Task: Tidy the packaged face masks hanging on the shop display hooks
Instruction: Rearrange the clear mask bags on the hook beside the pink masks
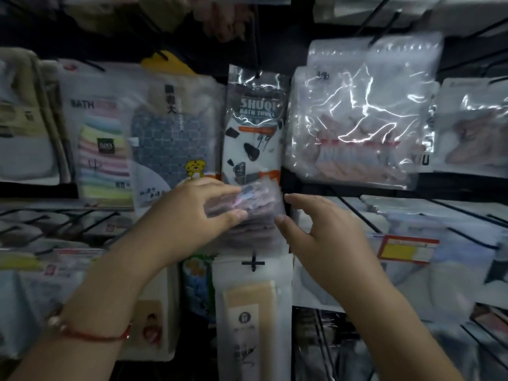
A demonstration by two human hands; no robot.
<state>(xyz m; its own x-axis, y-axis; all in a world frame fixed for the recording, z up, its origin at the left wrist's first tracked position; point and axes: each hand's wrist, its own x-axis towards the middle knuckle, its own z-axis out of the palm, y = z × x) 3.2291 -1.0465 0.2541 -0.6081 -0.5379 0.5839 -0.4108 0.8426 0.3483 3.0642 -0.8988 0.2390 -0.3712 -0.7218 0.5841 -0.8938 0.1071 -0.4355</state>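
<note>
Two hands at mask packet (248,213): left hand (192,215) grips, right hand (324,229) beside.

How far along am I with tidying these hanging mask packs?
Nothing looks finished yet. In hand: your left hand grips the translucent mask pack in the middle of the rack, and your right hand is open just beside its edge. Left: the packs on the black hooks to the right, though blur hides how neatly they hang.

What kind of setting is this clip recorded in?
Most likely a shop aisle: packaged bath towels and clear bags hang on black display hooks, and a red-and-yellow price tag sits on one hook.
</note>
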